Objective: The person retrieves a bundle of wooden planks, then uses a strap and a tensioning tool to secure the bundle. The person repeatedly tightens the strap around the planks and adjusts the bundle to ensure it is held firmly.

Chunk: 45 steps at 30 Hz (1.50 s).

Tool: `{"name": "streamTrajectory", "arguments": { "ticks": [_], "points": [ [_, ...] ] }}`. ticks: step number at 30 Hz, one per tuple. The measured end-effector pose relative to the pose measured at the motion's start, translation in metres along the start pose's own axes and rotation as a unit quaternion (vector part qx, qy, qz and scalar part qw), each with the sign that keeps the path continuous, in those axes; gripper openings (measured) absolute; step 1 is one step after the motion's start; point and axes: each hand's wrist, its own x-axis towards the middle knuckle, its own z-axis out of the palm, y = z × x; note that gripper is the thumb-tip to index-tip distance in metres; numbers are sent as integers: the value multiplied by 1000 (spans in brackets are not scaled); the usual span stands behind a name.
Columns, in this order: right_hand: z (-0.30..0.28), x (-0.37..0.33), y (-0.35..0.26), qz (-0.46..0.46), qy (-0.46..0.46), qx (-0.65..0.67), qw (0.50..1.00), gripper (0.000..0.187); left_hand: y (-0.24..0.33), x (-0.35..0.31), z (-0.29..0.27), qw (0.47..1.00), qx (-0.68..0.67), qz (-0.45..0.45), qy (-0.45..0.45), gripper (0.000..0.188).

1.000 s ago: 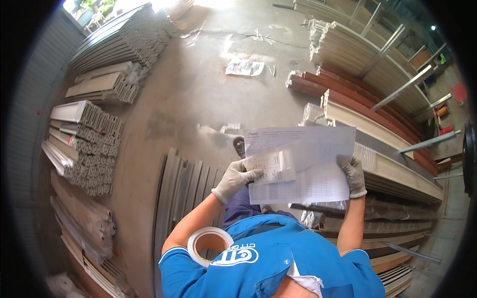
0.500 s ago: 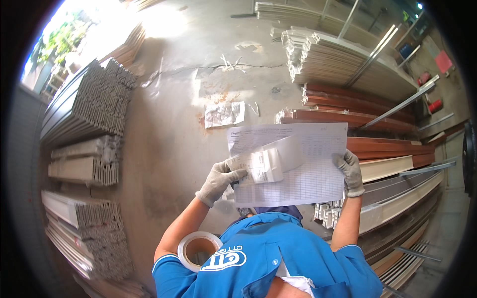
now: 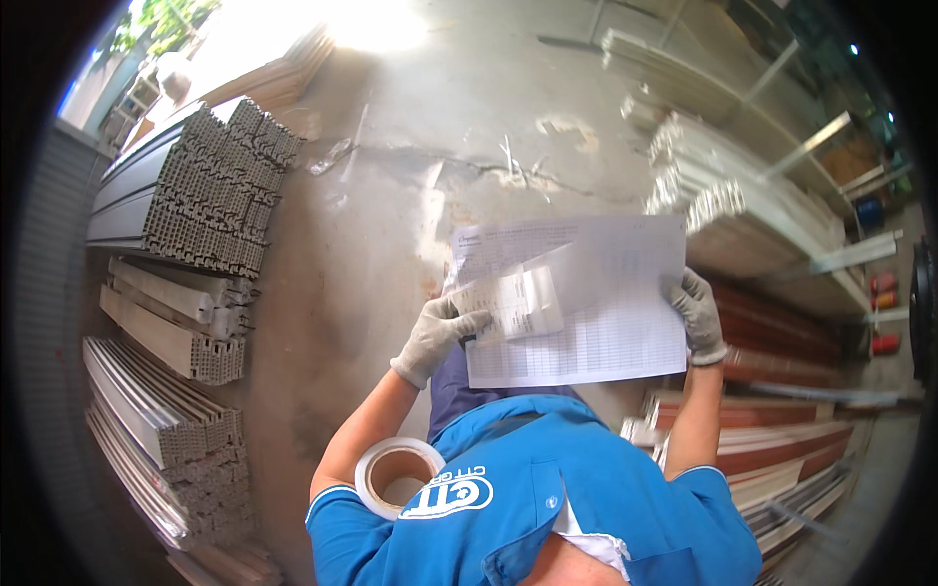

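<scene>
A wide printed sheet of paper (image 3: 625,337) with a fine table on it is held out in front of me. My left hand (image 3: 437,344), in a grey glove, is closed at its left side, with the thumb over a small stack of printed labels (image 3: 528,305). Translucent film spreads from that stack across the paper. Gloved as well, my right hand (image 3: 698,320) pinches the sheet's right edge. A roll of tape (image 3: 365,479) with a brown core hangs around my upper left arm, against the blue shirt (image 3: 586,459).
Stacks of long grey profiles (image 3: 220,186) line the left side, with pale profiles (image 3: 176,332) among them. On the right, racks carry white profiles (image 3: 752,205) and reddish-brown ones (image 3: 772,322), with metal bars (image 3: 860,251) sticking out. Plastic scraps (image 3: 518,166) lie on the cracked concrete floor.
The surroundings have shifted in view; the left stacks look nearer and the right racks have moved outward. One dark trouser leg shows more below the paper. Both hands keep their hold.
</scene>
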Motion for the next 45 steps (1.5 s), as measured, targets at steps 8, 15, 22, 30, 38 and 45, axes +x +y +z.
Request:
{"name": "streamTrajectory", "arguments": {
  "ticks": [8, 15, 22, 30, 38, 45],
  "points": [
    [41, 277, -33, -174, 257, -416, 855, 39, 106, 252, -118, 997, 29, 63, 26, 24],
    [57, 440, -79, -181, 275, -451, 829, 29, 235, 466, -162, 983, 167, 56, -57, 23],
    [42, 668, -73, -52, 202, -242, 947, 23, 322, 693, -202, 907, 417, 28, -52, 24],
    [160, 998, -148, -142, -310, -242, 909, 45, 414, 903, -292, 947, 311, 79, -24, 23],
    [240, 1259, -151, -115, -549, -351, 750, 42, 507, 1108, -391, 955, 295, 7, 38, 26],
    [267, 1468, -197, -112, -497, -300, 806, 33, 650, 1298, -468, 936, 351, 25, -16, 29]
  ]
}}
